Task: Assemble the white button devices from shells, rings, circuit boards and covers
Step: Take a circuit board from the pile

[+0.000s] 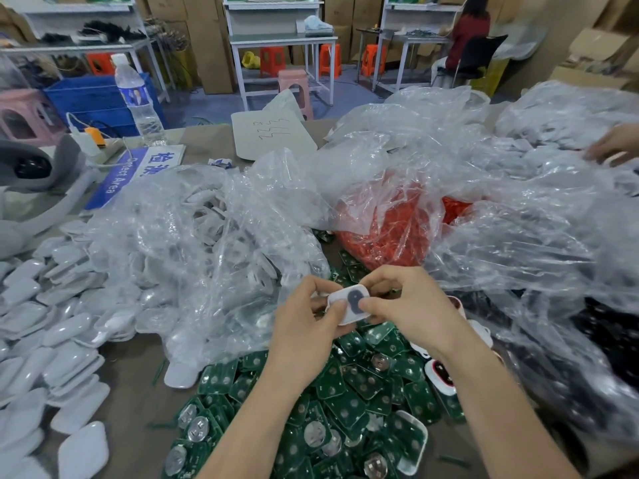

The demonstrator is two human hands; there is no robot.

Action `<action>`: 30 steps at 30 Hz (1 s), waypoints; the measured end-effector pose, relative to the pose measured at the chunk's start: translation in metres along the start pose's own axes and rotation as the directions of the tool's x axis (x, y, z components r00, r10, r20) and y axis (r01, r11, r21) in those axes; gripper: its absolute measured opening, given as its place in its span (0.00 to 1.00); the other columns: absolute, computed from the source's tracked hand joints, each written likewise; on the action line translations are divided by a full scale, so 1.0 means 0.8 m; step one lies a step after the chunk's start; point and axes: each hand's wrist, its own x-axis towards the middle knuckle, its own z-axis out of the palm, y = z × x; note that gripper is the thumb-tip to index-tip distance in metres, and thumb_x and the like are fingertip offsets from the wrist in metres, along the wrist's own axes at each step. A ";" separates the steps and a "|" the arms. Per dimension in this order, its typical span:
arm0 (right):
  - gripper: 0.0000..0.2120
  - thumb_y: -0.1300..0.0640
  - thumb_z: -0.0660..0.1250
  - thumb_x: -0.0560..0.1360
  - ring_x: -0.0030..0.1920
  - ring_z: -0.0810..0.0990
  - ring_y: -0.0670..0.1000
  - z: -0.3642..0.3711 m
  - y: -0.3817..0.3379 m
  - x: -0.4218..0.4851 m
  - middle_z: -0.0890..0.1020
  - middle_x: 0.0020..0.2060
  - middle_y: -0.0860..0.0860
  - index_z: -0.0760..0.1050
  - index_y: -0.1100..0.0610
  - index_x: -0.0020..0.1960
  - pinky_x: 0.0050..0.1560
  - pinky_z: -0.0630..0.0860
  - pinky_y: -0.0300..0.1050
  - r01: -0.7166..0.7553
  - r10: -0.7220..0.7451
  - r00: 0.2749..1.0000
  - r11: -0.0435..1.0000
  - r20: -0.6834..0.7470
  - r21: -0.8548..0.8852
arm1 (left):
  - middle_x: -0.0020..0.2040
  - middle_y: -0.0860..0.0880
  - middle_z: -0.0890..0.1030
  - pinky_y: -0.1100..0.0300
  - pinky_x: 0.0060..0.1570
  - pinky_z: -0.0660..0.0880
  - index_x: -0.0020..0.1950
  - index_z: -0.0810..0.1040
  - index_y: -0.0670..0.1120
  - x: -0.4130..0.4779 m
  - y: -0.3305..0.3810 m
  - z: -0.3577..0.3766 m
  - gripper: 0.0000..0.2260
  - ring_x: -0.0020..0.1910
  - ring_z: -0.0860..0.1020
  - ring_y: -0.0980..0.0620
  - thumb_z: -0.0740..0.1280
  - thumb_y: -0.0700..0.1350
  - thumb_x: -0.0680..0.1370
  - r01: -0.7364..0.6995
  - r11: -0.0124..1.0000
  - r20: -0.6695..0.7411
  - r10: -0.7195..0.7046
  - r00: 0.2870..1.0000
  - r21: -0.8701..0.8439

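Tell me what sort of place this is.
Likely a small electronics assembly workshop: heaps of green circuit boards and white covers on the table, a Defect Area sign, rows of workbenches behind.

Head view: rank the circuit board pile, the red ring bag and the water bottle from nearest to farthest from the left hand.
From the left hand:
1. Circuit board pile, directly beneath it.
2. Red ring bag, ahead, mid-table.
3. Water bottle, far back left.
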 end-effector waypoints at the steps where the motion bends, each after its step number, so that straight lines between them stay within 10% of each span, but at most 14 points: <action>1: 0.07 0.65 0.73 0.71 0.34 0.83 0.45 -0.001 0.000 0.001 0.84 0.38 0.51 0.81 0.54 0.43 0.35 0.78 0.35 -0.008 0.008 1.000 1.000 0.009 0.004 | 0.50 0.43 0.83 0.60 0.41 0.81 0.49 0.74 0.44 -0.001 0.001 0.001 0.03 0.46 0.85 0.50 0.66 0.38 0.79 0.013 1.000 0.011 -0.012 1.000 -0.008; 9: 0.07 0.60 0.76 0.69 0.39 0.84 0.49 -0.021 -0.036 0.017 0.85 0.38 0.53 0.82 0.54 0.46 0.43 0.81 0.41 0.120 -0.028 0.922 0.969 0.387 -0.216 | 0.46 0.40 0.85 0.58 0.39 0.81 0.64 0.73 0.46 -0.004 0.009 -0.001 0.15 0.39 0.85 0.43 0.65 0.35 0.79 0.274 0.900 0.300 -0.172 0.938 -0.340; 16: 0.10 0.60 0.73 0.71 0.41 0.78 0.36 -0.049 -0.022 0.006 0.81 0.39 0.40 0.79 0.44 0.44 0.42 0.71 0.31 0.221 -0.080 0.940 0.882 0.330 -0.416 | 0.48 0.41 0.85 0.61 0.35 0.80 0.61 0.77 0.41 0.004 0.011 -0.009 0.12 0.37 0.84 0.48 0.57 0.33 0.82 0.276 0.786 0.178 -0.213 0.961 -0.553; 21: 0.10 0.56 0.72 0.74 0.53 0.72 0.46 -0.024 0.022 -0.002 0.74 0.51 0.46 0.80 0.50 0.54 0.56 0.68 0.40 0.332 -0.051 0.904 0.708 0.424 -0.623 | 0.51 0.39 0.85 0.55 0.41 0.83 0.61 0.76 0.40 0.006 0.011 -0.011 0.12 0.48 0.85 0.42 0.57 0.35 0.82 0.286 0.701 0.175 -0.227 0.958 -0.653; 26: 0.03 0.56 0.69 0.76 0.51 0.74 0.39 -0.030 0.032 -0.007 0.78 0.48 0.40 0.81 0.49 0.46 0.54 0.67 0.33 0.340 -0.270 0.939 0.813 0.211 -0.473 | 0.52 0.38 0.84 0.54 0.43 0.83 0.62 0.75 0.40 0.007 0.011 -0.011 0.12 0.50 0.84 0.41 0.57 0.35 0.82 0.290 0.694 0.172 -0.236 0.956 -0.659; 30: 0.06 0.62 0.68 0.76 0.40 0.83 0.44 -0.041 0.023 -0.010 0.85 0.37 0.46 0.80 0.54 0.43 0.41 0.78 0.34 0.119 -0.118 0.992 0.992 -0.046 0.036 | 0.51 0.37 0.84 0.55 0.41 0.83 0.60 0.76 0.38 0.008 0.013 -0.011 0.12 0.49 0.84 0.40 0.59 0.34 0.79 0.310 0.647 0.183 -0.258 0.949 -0.696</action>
